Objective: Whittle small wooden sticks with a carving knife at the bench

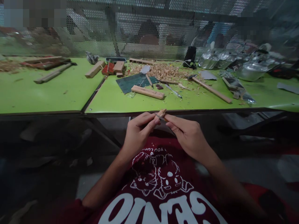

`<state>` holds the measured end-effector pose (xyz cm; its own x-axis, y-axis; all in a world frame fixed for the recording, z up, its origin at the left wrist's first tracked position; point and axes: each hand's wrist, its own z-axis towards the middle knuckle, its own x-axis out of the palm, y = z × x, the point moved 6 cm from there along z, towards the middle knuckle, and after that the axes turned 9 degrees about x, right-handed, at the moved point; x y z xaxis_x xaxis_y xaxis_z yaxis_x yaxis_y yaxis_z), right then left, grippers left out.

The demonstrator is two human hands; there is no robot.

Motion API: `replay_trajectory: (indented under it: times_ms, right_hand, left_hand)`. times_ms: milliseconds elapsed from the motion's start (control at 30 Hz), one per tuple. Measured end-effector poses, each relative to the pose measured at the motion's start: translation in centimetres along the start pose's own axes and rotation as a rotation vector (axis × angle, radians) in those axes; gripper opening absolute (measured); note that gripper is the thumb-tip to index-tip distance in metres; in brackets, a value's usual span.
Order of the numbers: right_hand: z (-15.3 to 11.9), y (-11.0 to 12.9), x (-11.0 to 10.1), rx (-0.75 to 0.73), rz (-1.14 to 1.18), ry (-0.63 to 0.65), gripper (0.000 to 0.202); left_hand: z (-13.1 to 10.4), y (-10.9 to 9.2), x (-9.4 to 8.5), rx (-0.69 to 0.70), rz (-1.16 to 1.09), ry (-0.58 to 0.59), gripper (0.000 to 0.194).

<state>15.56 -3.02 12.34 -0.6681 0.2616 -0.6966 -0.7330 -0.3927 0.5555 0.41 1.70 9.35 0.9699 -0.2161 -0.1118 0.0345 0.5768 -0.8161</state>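
Observation:
My left hand (139, 129) is closed on a small piece of wood (163, 111), whose pale tip sticks up between my hands just in front of the table's edge. Fingers of my right hand (187, 133) are wrapped round a small knife (160, 117); its thin blade lies across the wood, and most of its handle is hidden. Beyond my hands, a wooden block (148, 92) lies on the green table (112, 104), with a pen (173, 91) to its right.
Wood shavings (163, 71) lie behind a dark green sheet (130, 82). A hammer (212, 90) rests at the right, near foil-like bundles (251, 70). At the left are another hammer (53, 73) and wood pieces. A perforated metal screen (130, 34) stands behind.

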Motion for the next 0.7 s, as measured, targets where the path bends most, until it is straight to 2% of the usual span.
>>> replay_trajectory:
  times_ms: [433, 533, 700]
  right_hand:
    - [0.03, 0.12, -0.23, 0.008, -0.027, 0.045, 0.033]
    - [0.1, 0.26, -0.4, -0.033, -0.009, 0.026, 0.032]
    - [-0.03, 0.02, -0.47, -0.032, 0.002, -0.01, 0.031]
  left_hand:
    - [-0.1, -0.22, 0.08, 0.031, 0.045, 0.002, 0.017]
    - [-0.12, -0.51, 0.11, 0.057, 0.049, -0.012, 0.017]
    - [-0.2, -0.39, 0.35, 0.005, 0.017, -0.007, 0.018]
